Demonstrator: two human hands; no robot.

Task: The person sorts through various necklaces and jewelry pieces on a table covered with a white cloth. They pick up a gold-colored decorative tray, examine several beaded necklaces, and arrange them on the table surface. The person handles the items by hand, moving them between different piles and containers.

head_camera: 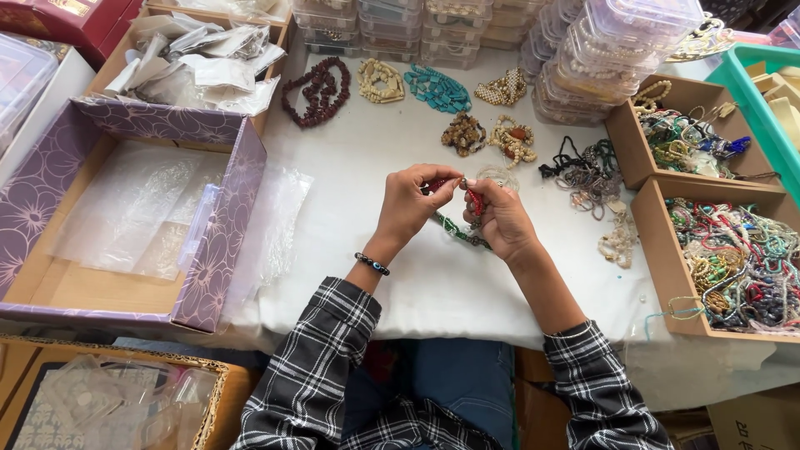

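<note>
While both my hands pinch the red-and-green bead strand [467, 218] | left hand [410, 202] steadies | right hand [498, 218] should work slowly, strand taut above table [433, 283].

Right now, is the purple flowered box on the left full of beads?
No: the purple flowered box holds only clear plastic bags, while the beads lie on the white table and in brown boxes on the right.

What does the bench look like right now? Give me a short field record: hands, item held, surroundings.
left hand: pinches one end of the red bead string
right hand: grips the same string; a green bead strand hangs below
surface: white cloth
left side: purple patterned box with clear bags
right side: cardboard trays of mixed beads
far edge: stacked clear plastic boxes
</note>
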